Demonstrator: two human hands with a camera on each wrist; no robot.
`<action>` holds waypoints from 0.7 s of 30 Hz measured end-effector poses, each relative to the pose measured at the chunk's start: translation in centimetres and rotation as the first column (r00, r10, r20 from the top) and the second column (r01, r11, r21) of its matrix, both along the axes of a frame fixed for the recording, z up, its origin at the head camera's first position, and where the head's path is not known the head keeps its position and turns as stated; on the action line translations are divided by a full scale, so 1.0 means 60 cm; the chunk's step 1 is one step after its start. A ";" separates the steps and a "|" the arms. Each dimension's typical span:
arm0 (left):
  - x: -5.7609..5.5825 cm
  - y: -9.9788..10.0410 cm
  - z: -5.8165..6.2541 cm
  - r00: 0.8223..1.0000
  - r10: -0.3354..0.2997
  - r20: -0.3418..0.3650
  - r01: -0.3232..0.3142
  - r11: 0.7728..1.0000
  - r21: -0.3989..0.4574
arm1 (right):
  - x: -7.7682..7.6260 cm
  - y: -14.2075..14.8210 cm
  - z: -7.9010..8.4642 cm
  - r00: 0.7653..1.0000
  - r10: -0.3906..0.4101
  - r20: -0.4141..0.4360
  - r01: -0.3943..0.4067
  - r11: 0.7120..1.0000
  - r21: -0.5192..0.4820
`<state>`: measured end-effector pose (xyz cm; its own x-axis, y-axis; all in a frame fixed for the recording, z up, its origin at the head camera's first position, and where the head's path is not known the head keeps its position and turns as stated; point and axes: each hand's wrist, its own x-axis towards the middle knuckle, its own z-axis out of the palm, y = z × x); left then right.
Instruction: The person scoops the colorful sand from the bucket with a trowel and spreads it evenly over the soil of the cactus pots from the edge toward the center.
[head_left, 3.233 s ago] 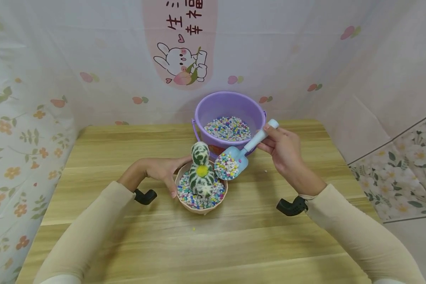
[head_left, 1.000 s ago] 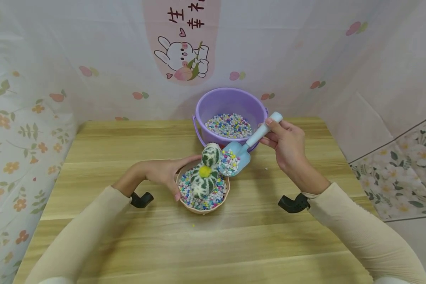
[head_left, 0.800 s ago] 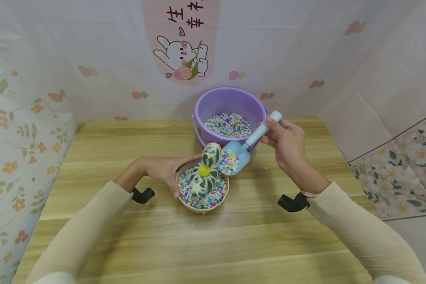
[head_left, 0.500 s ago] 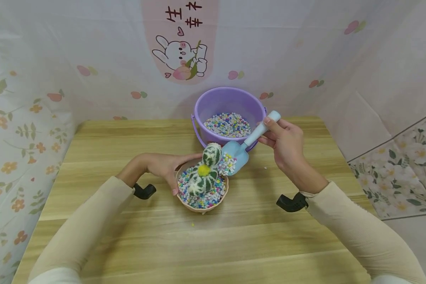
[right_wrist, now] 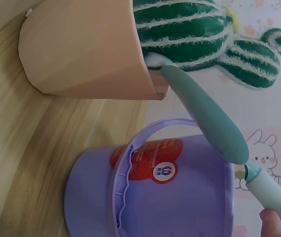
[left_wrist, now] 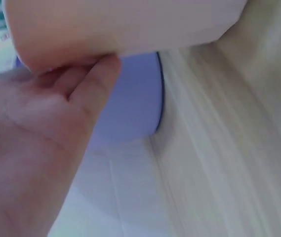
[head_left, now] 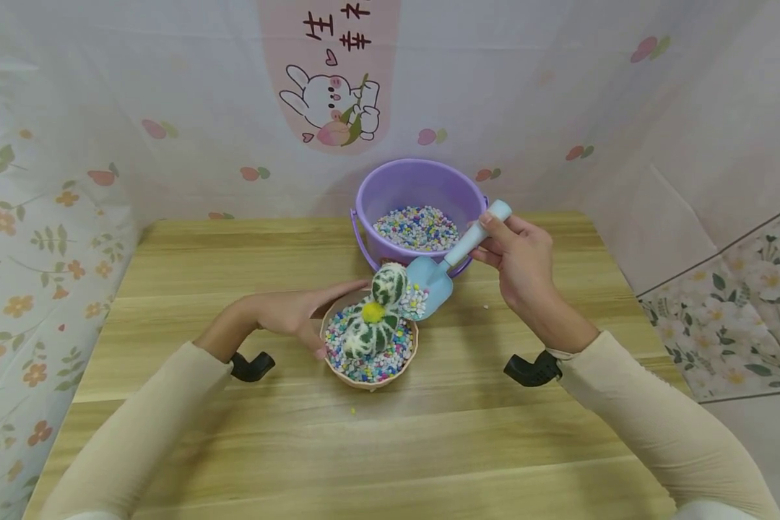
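Observation:
A peach-coloured flowerpot [head_left: 367,385], filled with multicoloured pebbles, holds a green-and-white striped toy cactus [head_left: 370,338] with a yellow puff, leaning back and right. My left hand [head_left: 292,312] grips the pot's left side, thumb in front and other fingers behind; the left wrist view shows fingers [left_wrist: 93,86] against the pot wall. My right hand [head_left: 526,263] pinches the pale blue handle of a small scoop [head_left: 437,283]. The scoop's tip is tilted over the pot's right rim beside the cactus. A small heap of pebbles [head_left: 414,302] lies near that tip.
A purple bucket [head_left: 396,253], partly filled with pebbles, stands behind the pot, its handle hanging down at the front. Stray pebbles lie on the wooden table [head_left: 429,448]. A printed cloth [head_left: 201,108] hangs behind.
Pebbles on the scoop have dwindled, sliding off its tip into the pot. Compared with 3.2 seconds ago, the cactus leans further right. Both hands keep their holds.

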<state>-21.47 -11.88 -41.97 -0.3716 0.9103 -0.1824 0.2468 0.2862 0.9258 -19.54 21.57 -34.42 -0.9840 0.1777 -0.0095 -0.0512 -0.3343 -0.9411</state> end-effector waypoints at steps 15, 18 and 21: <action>0.036 -0.002 -0.017 0.987 0.154 -0.054 -0.154 0.988 0.000 | -0.001 -0.004 0.000 0.999 -0.008 -0.039 0.009 1.000 0.023; 0.030 -0.001 -0.019 0.990 0.134 -0.038 -0.134 0.991 0.013 | -0.002 -0.005 0.001 0.998 -0.002 -0.057 0.004 0.999 0.035; 0.022 -0.001 -0.019 0.995 0.098 -0.009 -0.097 0.995 0.036 | -0.003 -0.005 0.003 0.998 0.004 -0.067 -0.001 0.999 0.044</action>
<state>-20.13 -11.92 -43.09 -0.4606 0.8755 -0.1462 0.2297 0.2767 0.9331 -19.70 21.28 -34.26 -0.9827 0.1737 0.0648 -0.1143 -0.2925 -0.9494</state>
